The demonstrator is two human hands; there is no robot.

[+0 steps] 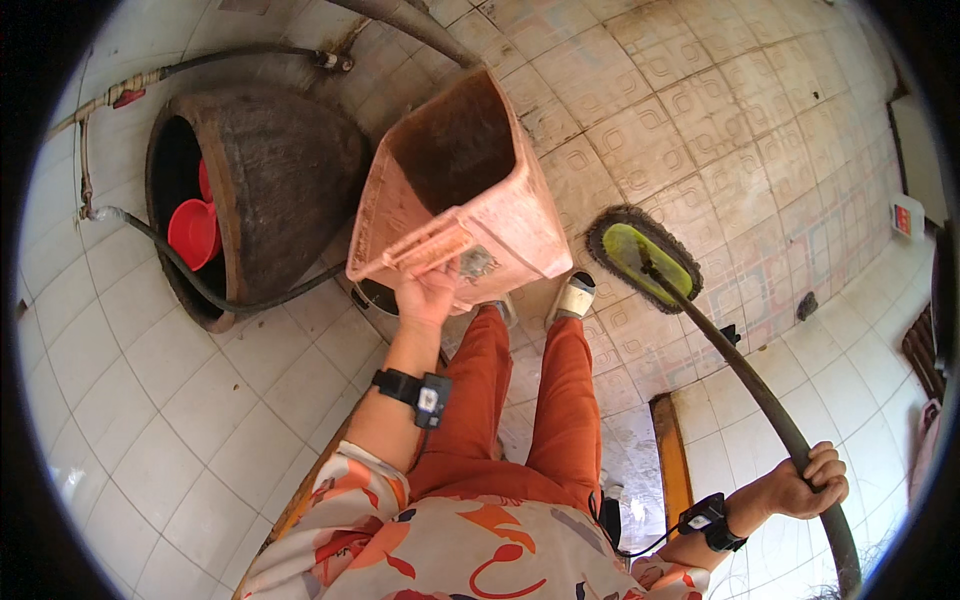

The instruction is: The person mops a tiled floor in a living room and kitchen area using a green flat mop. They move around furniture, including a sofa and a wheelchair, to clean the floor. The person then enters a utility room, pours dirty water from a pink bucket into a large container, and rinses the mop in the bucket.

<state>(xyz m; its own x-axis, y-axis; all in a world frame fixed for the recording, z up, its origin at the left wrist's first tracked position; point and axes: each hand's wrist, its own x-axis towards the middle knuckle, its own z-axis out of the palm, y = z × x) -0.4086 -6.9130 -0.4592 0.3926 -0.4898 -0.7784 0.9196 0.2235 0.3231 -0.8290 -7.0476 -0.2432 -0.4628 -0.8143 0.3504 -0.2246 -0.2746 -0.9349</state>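
Note:
My left hand [427, 292] grips the near rim of a pink plastic bin [517, 217], its thumb and fingers partly hidden by the rim. The bin is tilted with its mouth facing up and its inside dark and stained. In my right hand [810, 480], at the lower right, is the long dark handle of a mop [757, 390]. The mop's flat head [645, 259], green with a grey fringe, lies on the tiled floor to the right of the bin, just beyond my shoe.
A large brown earthenware jar [292, 187] at the left holds red plastic basins [193, 232]. A black hose [180, 274] runs from a wall pipe across its mouth. A thick pipe [420, 26] meets the floor behind the bin. A dark clump [807, 306] lies near the right wall.

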